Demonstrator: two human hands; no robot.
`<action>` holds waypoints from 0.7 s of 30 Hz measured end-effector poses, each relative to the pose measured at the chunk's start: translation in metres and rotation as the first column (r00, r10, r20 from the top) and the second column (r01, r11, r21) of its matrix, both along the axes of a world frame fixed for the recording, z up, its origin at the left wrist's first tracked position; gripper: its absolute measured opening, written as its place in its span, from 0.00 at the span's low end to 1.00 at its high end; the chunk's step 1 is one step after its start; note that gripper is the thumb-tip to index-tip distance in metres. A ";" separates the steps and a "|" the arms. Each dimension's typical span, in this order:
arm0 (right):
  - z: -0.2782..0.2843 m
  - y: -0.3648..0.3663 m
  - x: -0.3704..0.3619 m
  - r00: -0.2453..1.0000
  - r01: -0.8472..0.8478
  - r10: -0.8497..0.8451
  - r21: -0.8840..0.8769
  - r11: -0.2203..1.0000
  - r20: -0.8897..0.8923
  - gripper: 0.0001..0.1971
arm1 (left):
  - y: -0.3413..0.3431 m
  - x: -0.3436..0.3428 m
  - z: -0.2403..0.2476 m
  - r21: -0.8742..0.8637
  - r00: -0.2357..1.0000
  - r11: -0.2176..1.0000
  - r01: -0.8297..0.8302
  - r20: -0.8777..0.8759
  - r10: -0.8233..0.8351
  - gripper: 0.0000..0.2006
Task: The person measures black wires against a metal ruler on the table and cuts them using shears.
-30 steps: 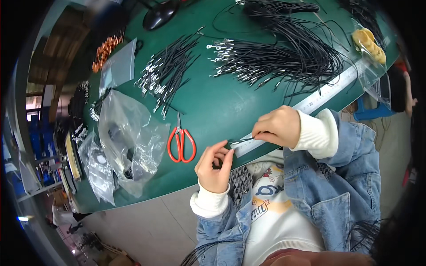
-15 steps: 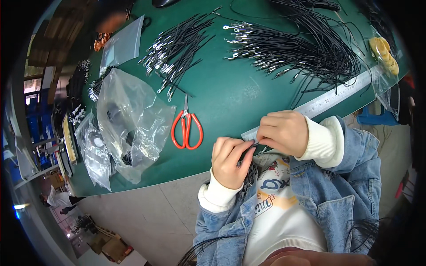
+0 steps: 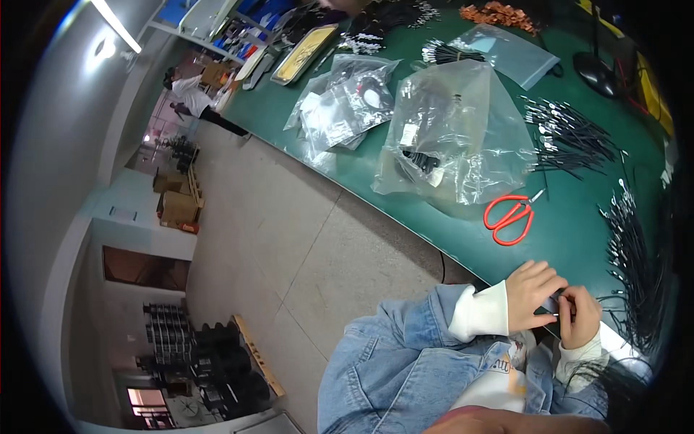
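I'm seeing my left hand [image 3: 531,291] and right hand [image 3: 580,316] meeting at the near edge of the green table [image 3: 578,246], both pinching a small dark part [image 3: 554,307] between the fingertips. Red scissors [image 3: 510,217] are lying just beyond; clear plastic bags [image 3: 455,137] are sitting farther off.

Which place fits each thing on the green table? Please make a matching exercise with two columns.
Things:
1. red-handled metal scissors
2. large clear plastic bag
3. bundle of black cables with metal tips
4. small dark part

Places:
A. between the left hand and the right hand
B. far side of the scissors, toward the right
C. near the table edge, just beyond the hands
D. left of the cable bundle

Pairs: 1-C, 2-D, 3-B, 4-A
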State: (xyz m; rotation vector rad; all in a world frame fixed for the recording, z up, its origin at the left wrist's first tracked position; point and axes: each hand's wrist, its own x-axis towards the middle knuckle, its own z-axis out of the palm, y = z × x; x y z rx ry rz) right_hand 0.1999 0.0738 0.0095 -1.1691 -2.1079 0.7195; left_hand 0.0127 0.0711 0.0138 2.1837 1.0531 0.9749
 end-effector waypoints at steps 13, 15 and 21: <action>0.005 0.005 0.002 0.998 -0.033 0.032 -0.031 0.999 -0.046 0.05 | 0.003 0.005 -0.006 -0.331 0.987 0.941 0.076 0.158 -0.024 0.17; 0.005 0.004 0.003 0.998 -0.033 0.031 -0.042 0.999 -0.048 0.05 | 0.004 0.005 -0.004 -0.445 0.971 0.884 0.142 0.235 -0.037 0.16; 0.007 0.003 -0.001 0.998 -0.051 0.051 -0.010 0.999 -0.022 0.05 | 0.003 -0.001 -0.002 -0.381 0.976 0.917 0.122 0.216 -0.040 0.13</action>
